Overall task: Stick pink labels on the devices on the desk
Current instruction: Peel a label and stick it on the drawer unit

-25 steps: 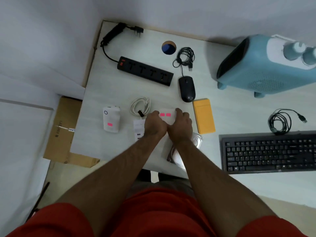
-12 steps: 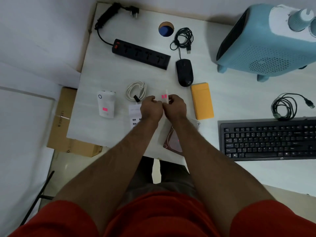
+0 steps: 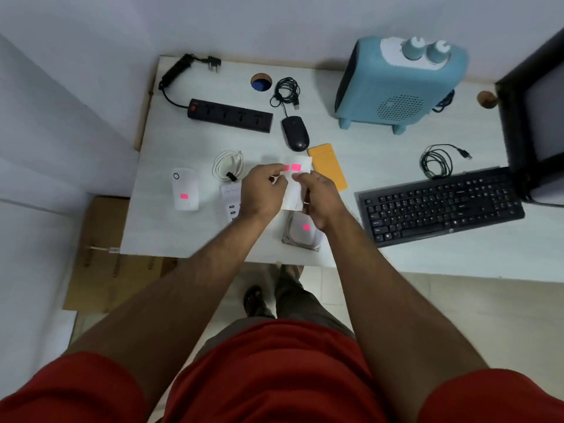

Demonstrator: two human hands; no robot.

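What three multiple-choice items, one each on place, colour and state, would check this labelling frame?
1. Where does the mouse lie?
A) beside the power strip
B) on the keyboard
C) under the heater

2. What colour is the flat case beyond the right hand?
A) green
B) orange
C) white

3. What is the left hand doing?
A) resting flat
B) pinching a label on the sheet
C) gripping the mouse

A: it sits off the strip's right end.
B: its surface is orange.
B: fingertips meet at a pink label.
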